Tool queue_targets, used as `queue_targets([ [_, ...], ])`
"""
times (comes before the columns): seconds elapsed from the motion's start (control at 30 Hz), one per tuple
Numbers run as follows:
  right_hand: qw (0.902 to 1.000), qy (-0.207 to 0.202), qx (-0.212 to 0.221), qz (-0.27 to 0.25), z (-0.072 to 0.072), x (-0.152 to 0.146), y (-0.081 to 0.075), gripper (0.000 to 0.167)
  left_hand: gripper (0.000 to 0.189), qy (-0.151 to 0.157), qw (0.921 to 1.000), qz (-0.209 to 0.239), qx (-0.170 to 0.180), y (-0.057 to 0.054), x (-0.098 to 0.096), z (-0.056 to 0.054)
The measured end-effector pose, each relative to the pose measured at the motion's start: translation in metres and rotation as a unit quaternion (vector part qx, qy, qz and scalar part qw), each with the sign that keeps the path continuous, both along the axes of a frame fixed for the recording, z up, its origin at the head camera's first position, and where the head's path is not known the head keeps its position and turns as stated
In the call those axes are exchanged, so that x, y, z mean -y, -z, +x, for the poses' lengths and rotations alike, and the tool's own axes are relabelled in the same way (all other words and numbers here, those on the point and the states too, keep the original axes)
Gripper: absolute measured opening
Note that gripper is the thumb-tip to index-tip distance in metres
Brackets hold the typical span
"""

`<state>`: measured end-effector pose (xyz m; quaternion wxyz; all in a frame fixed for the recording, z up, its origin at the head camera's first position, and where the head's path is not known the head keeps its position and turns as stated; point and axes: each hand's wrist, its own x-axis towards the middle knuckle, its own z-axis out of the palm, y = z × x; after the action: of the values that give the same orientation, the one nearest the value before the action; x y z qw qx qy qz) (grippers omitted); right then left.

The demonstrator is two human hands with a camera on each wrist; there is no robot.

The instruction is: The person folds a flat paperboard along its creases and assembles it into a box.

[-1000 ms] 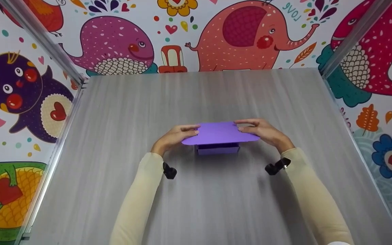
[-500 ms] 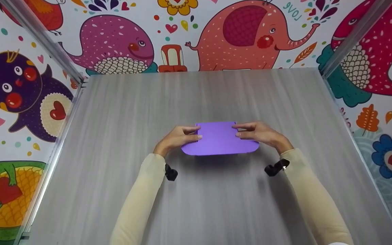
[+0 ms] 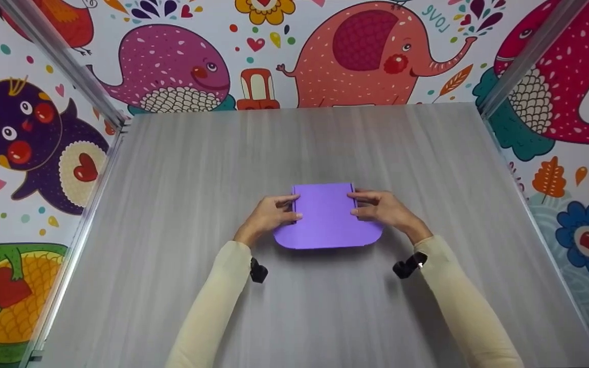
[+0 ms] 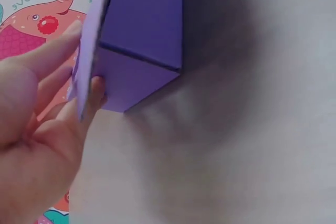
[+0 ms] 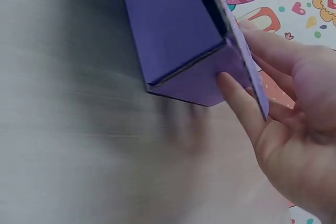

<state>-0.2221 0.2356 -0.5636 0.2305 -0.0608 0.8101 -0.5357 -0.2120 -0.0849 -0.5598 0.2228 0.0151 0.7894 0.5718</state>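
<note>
A purple cardboard box (image 3: pixel 323 209) rests on the table, its lid (image 3: pixel 328 237) spread over the top with rounded front corners. In the head view the lid hides the front. Both wrist views show a front wall (image 4: pixel 147 19) and a dark gap beneath the lid. At the left side, my left hand (image 3: pixel 269 212) holds the lid's edge, one finger against the side wall below it. Mirroring this, my right hand (image 3: pixel 386 209) grips the right edge; in the right wrist view a fingertip (image 5: pixel 226 81) touches the box's side panel.
Grey wood-grain tabletop (image 3: pixel 197 163) surrounds the box. Printed cartoon walls (image 3: pixel 264 51) stand at the back and sides, with metal posts (image 3: pixel 64 61) at the corners. Black wrist cameras (image 3: pixel 258 271) hang inside both sleeves.
The lid's front edge has swung down and towards me, covering the front wall that showed earlier in the head view. Both hands have shifted slightly nearer along with it.
</note>
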Motion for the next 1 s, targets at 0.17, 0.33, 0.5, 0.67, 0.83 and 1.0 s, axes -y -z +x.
queue_targets([
  [0.17, 0.9997, 0.019, -0.015, -0.005, 0.001, 0.004, 0.003, 0.055, 0.059, 0.009, 0.9996, -0.011, -0.026, 0.002, -0.005, 0.001],
  [0.33, 0.9993, 0.028, -0.023, -0.002, 0.003, 0.008, 0.004, 0.055, 0.057, 0.006, 0.9985, -0.036, -0.041, -0.001, -0.008, 0.003],
  [0.5, 0.9990, 0.042, -0.006, 0.015, 0.005, 0.007, 0.005, 0.056, 0.057, 0.010, 0.9978, -0.044, -0.048, -0.001, -0.009, 0.004],
  [0.67, 0.9988, 0.048, 0.005, -0.009, 0.005, 0.006, 0.008, 0.056, 0.056, 0.015, 0.9967, -0.045, -0.066, 0.001, -0.010, 0.006],
  [0.83, 0.9991, 0.041, -0.005, -0.013, 0.006, 0.007, 0.010, 0.055, 0.054, 0.012, 0.9953, -0.056, -0.079, 0.005, -0.009, 0.009],
  [1.0, 0.9987, 0.044, -0.012, -0.022, 0.008, 0.008, 0.009, 0.053, 0.055, 0.002, 0.9967, -0.034, -0.074, 0.008, -0.008, 0.013],
])
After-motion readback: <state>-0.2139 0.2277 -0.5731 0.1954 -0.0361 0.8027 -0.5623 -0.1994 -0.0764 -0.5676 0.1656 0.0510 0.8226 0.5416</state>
